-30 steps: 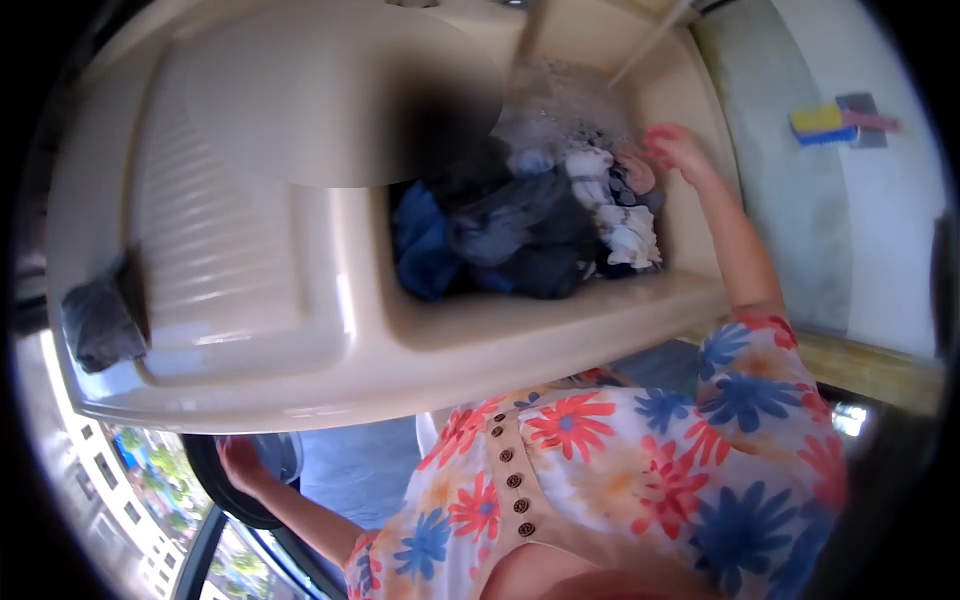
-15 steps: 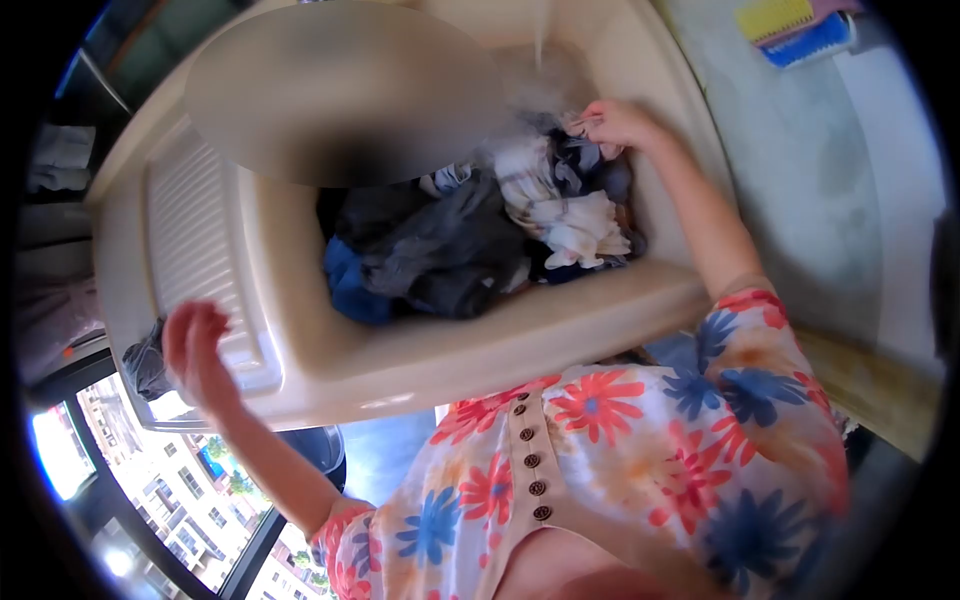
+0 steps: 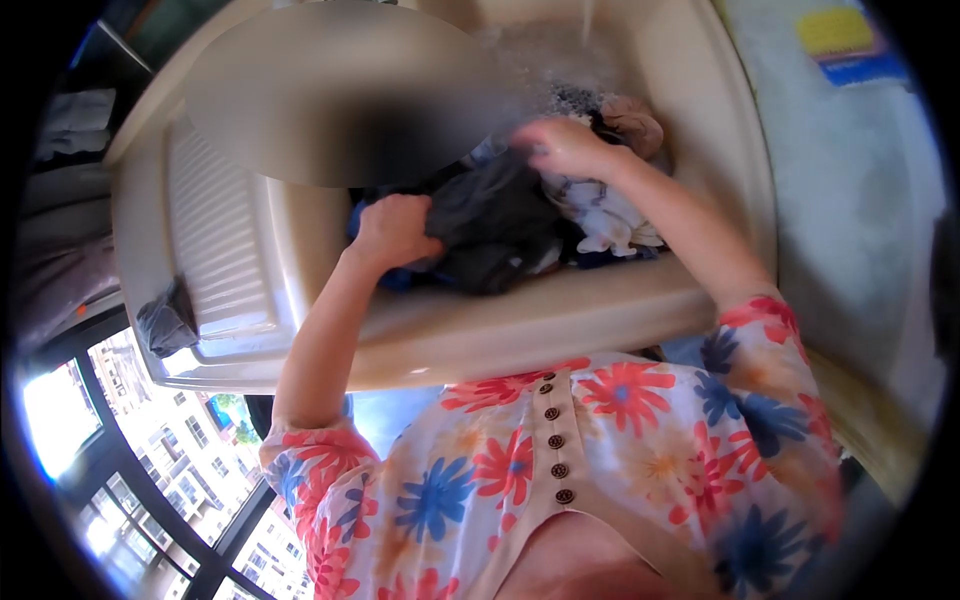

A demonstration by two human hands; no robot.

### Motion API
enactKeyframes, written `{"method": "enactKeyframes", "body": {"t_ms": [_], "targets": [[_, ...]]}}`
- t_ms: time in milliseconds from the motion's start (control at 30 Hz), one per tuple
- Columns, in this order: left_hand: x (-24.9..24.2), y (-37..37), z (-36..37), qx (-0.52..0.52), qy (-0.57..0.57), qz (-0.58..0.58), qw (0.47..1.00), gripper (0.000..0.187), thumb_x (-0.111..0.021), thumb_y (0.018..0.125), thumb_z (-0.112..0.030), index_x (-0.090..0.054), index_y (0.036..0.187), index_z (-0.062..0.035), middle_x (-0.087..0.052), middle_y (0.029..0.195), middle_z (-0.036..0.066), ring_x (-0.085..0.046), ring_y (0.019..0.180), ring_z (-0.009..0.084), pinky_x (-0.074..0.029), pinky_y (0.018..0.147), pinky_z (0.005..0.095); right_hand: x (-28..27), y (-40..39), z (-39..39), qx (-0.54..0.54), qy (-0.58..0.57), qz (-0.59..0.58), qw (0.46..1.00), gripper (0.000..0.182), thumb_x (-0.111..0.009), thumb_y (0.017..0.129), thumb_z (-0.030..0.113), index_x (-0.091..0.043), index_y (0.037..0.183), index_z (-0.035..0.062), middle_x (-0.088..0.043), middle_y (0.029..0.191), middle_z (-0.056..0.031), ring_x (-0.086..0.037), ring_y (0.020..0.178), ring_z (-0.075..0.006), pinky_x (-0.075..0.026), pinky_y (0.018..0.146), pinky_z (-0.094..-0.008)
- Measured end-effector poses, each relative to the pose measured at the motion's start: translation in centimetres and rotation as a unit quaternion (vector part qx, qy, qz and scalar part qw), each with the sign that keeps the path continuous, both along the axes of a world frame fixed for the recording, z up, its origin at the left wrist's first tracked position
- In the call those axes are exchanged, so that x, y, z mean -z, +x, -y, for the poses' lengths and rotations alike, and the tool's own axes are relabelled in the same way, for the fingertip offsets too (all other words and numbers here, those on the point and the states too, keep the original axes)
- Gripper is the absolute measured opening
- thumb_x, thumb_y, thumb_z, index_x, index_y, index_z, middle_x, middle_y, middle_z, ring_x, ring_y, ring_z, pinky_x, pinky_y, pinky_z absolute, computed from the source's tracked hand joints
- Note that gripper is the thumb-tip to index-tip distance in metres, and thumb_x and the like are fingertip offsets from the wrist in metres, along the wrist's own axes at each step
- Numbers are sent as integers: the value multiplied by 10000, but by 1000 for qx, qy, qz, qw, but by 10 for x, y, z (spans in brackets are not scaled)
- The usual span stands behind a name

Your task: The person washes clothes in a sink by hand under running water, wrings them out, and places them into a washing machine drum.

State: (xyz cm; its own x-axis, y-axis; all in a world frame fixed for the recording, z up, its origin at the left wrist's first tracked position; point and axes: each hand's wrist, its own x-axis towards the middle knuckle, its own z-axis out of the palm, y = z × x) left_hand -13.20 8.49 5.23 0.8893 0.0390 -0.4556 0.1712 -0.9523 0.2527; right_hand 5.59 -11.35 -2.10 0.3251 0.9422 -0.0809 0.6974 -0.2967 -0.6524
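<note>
Wet laundry lies heaped in the beige sink basin [image 3: 450,335]. At the heap's left side my left hand [image 3: 396,232] is closed on a dark grey garment [image 3: 495,225], its fingers curled over the cloth. My right hand [image 3: 572,148] reaches in from the right, slightly blurred, with its fingertips pinched at the upper edge of that same garment. Beneath my right wrist is a white patterned garment [image 3: 605,225]. A beige-pink cloth [image 3: 633,122] bulges beyond it. Part of the heap is hidden by a blurred oval patch.
Water [image 3: 586,25] runs into the basin's far end. To the left is a ribbed washboard [image 3: 215,235], with a crumpled grey cloth [image 3: 168,320] on its outer edge. Yellow and blue packets [image 3: 855,50] lie at the upper right. Windows [image 3: 150,440] stand at the lower left.
My left hand has come from beside the washboard into the basin and taken hold of the dark grey garment. My right hand has moved left from the far right clothes. The view has shifted slightly.
</note>
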Motion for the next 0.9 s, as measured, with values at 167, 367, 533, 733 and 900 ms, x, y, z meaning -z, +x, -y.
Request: {"method": "enactKeyframes", "body": {"t_ms": [167, 367, 533, 733, 900], "targets": [[-22, 17, -12, -104, -245, 31, 963, 275, -624, 651, -156, -610, 896, -31, -620, 788, 105, -594, 721, 229, -469, 694, 320, -2, -19, -21, -79, 15, -17, 997, 485, -678, 614, 178, -558, 1081, 121, -559, 1058, -97, -473, 1046, -288, -382, 900, -364], [-91, 88, -24, -252, -642, 157, 707, 213, -582, 746, -85, -566, 912, 48, -595, 797, 60, -563, 730, 119, -455, 667, 232, -70, 4, -26, 108, 59, -404, 906, 423, -687, 725, 143, -540, 1087, -18, -619, 961, -50, -566, 865, -136, -438, 819, -255], [-66, 147, -46, -224, -525, 218, 791, 390, -622, 752, -162, -513, 1043, 74, -605, 903, 92, -575, 797, 154, -461, 738, 261, -93, 100, -9, 163, 169, -401, 886, 458, -701, 686, 138, -536, 1083, -18, -597, 987, -77, -553, 895, -140, -438, 811, -258], [91, 197, -7, -205, -185, 232, 933, 705, -673, 674, -374, -424, 1199, 25, -568, 1024, 243, -550, 957, 354, -432, 844, 376, 78, 200, 27, 390, 116, -201, 891, 616, -735, 633, 205, -483, 1155, -4, -582, 1050, -127, -546, 976, -232, -427, 843, -320], [142, 218, 66, -254, -188, 162, 935, 694, -610, 648, -163, -334, 1262, 8, -578, 1003, 220, -565, 928, 333, -454, 796, 373, 162, 171, 1, 217, -265, 6, 940, 298, -610, 723, 191, -599, 936, -17, -594, 960, -231, -579, 893, -358, -455, 770, -399]]}}
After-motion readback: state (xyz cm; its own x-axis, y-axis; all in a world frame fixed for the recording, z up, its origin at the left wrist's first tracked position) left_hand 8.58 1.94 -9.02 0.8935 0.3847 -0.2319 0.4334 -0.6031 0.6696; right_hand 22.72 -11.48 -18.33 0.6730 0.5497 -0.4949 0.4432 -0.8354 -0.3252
